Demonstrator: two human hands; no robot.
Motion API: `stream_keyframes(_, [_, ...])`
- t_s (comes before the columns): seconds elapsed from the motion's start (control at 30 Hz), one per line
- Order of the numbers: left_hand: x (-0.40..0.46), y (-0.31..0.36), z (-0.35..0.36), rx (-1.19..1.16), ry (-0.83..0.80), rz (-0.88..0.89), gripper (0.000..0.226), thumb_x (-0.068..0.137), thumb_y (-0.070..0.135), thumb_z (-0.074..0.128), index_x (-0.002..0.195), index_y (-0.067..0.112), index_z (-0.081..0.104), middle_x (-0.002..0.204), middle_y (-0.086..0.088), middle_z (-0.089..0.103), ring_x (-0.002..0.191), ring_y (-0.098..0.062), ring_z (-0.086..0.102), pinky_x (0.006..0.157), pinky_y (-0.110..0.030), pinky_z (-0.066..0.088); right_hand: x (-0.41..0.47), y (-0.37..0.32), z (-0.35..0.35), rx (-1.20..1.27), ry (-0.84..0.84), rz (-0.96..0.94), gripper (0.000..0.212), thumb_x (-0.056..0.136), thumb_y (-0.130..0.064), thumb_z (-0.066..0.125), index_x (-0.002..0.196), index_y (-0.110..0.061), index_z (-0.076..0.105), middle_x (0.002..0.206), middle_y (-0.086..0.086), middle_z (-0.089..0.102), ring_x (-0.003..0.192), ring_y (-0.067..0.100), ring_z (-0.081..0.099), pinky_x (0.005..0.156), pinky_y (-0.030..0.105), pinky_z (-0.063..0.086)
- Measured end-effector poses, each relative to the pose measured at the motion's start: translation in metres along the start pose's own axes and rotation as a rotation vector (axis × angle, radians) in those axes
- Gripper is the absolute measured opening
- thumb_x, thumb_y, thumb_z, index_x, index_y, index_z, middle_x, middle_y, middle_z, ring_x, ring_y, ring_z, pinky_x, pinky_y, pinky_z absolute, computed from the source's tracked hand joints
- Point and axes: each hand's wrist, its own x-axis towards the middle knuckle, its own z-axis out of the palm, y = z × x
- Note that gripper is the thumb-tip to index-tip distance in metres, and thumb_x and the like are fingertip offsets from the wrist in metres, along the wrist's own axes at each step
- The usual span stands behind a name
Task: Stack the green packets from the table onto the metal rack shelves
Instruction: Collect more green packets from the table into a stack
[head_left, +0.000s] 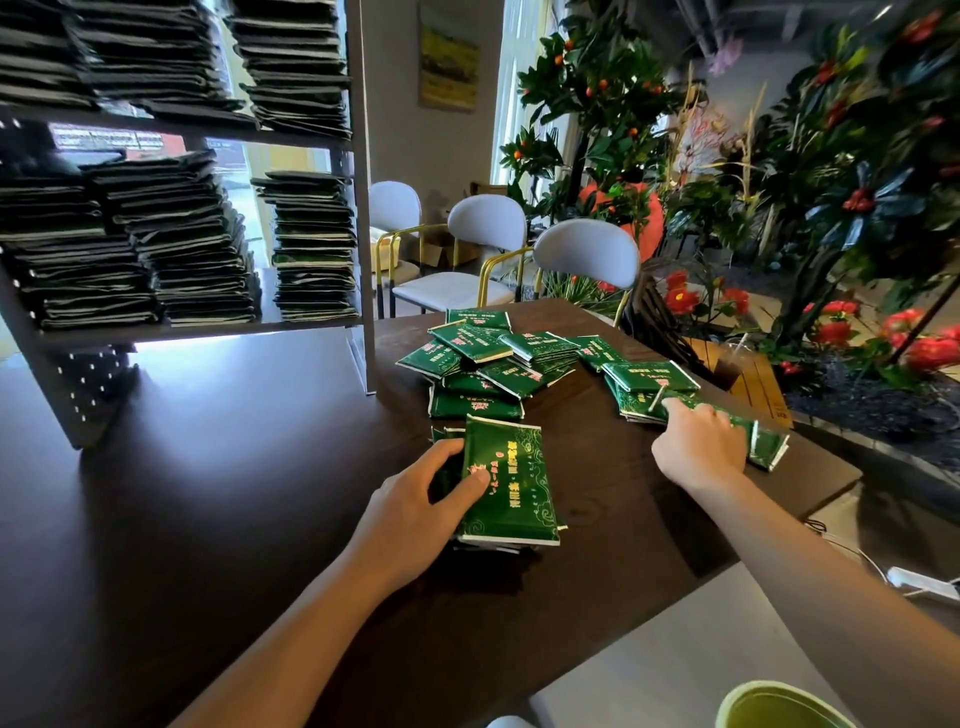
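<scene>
Left hand (426, 499) grips a small stack (506, 483) of packets on the desk (234, 493); right hand (698, 447) pinches one packet (763, 441) near the desk's edge; the loose pile (498, 364) lies beyond, beside the rack (358, 156) full of stacks.

The right hand (698, 449) covered the middle of a green packet (763, 441), hiding its fingers' grip. Rack stacks (182, 244) were too dark to count. A green cup (779, 709) was cut off at the bottom edge.
</scene>
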Motion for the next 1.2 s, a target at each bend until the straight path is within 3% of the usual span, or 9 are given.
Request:
stream_keyframes(0.2, [0.0,0.0,-0.001,-0.01,-0.021,-0.006,0.031,0.096,0.055,0.052,0.126,0.051,0.048,0.11,0.02,0.068,0.085,0.008,0.069,0.065,-0.01,0.052,-0.031,-0.006,0.006,0.008,0.284,-0.226,0.034,0.094,-0.008,0.05,0.12,-0.016,0.069,0.089,0.007,0.071,0.089,0.031,0.065,0.07,0.034,0.044])
stream_keyframes(0.43, [0.001,-0.002,-0.002,-0.035,-0.021,-0.006,0.032,0.096,0.055,0.054,0.128,0.05,0.051,0.111,0.021,0.068,0.085,0.004,0.071,0.074,-0.021,0.057,-0.07,-0.03,-0.011,0.302,0.446,-0.381,0.019,0.088,-0.005,0.065,0.099,-0.015,0.077,0.075,0.003,0.074,0.068,0.029,0.069,0.055,0.035,0.054])
stream_keyframes(0.57, [0.001,-0.005,-0.002,-0.062,-0.021,-0.008,0.029,0.095,0.055,0.054,0.125,0.051,0.053,0.11,0.02,0.07,0.087,0.001,0.072,0.083,-0.03,0.058,-0.098,-0.057,-0.042,0.46,0.488,-0.446,0.013,0.087,-0.008,0.07,0.095,-0.016,0.076,0.073,-0.001,0.074,0.053,0.014,0.056,0.047,0.019,0.037])
stream_keyframes(0.67, [0.001,-0.003,-0.002,-0.082,-0.014,0.006,0.027,0.095,0.053,0.055,0.122,0.051,0.056,0.108,0.022,0.071,0.091,0.005,0.07,0.085,-0.026,0.056,-0.121,-0.08,-0.061,0.577,0.461,-0.505,0.014,0.09,-0.011,0.069,0.099,-0.018,0.077,0.079,-0.006,0.076,0.055,0.005,0.056,0.049,0.012,0.036])
stream_keyframes(0.8, [0.003,-0.004,-0.002,-0.103,-0.005,0.01,0.029,0.095,0.06,0.05,0.121,0.05,0.059,0.105,0.019,0.073,0.093,0.004,0.069,0.085,-0.026,0.055,-0.15,-0.104,-0.078,0.625,0.438,-0.566,0.015,0.092,-0.018,0.064,0.101,-0.023,0.075,0.085,-0.01,0.075,0.064,0.009,0.066,0.061,0.03,0.056])
stream_keyframes(0.97, [0.003,-0.004,-0.003,-0.219,0.033,-0.042,0.054,0.09,0.073,0.032,0.13,0.05,0.06,0.122,0.018,0.069,0.112,0.002,0.062,0.102,-0.027,0.046,-0.162,-0.117,-0.082,0.737,0.002,-0.546,0.037,0.096,-0.027,0.057,0.131,-0.037,0.062,0.099,-0.01,0.073,0.058,0.004,0.047,0.077,0.031,0.051])
stream_keyframes(1.07, [0.002,0.001,-0.005,-0.156,0.028,-0.02,0.048,0.084,0.073,0.04,0.123,0.053,0.06,0.113,0.018,0.071,0.1,0.007,0.065,0.086,-0.016,0.046,-0.154,-0.114,-0.075,0.908,-0.076,-0.51,0.042,0.095,-0.018,0.058,0.131,-0.04,0.062,0.092,-0.018,0.063,0.06,0.002,0.048,0.067,0.028,0.044])
stream_keyframes(1.13, [0.0,0.003,-0.006,-0.094,0.014,0.007,0.04,0.085,0.068,0.05,0.12,0.052,0.059,0.106,0.02,0.072,0.094,0.009,0.066,0.079,-0.014,0.046,-0.146,-0.11,-0.069,1.0,-0.076,-0.469,0.042,0.094,-0.013,0.06,0.128,-0.038,0.063,0.096,-0.019,0.053,0.075,0.002,0.05,0.072,0.029,0.043])
stream_keyframes(1.2, [0.0,0.002,-0.006,-0.068,0.027,0.026,0.03,0.091,0.056,0.06,0.119,0.046,0.061,0.104,0.022,0.072,0.093,0.01,0.066,0.076,-0.01,0.046,-0.135,-0.106,-0.062,0.983,-0.08,-0.393,0.046,0.094,-0.015,0.062,0.134,-0.036,0.056,0.116,-0.009,0.051,0.104,0.011,0.051,0.083,0.034,0.048])
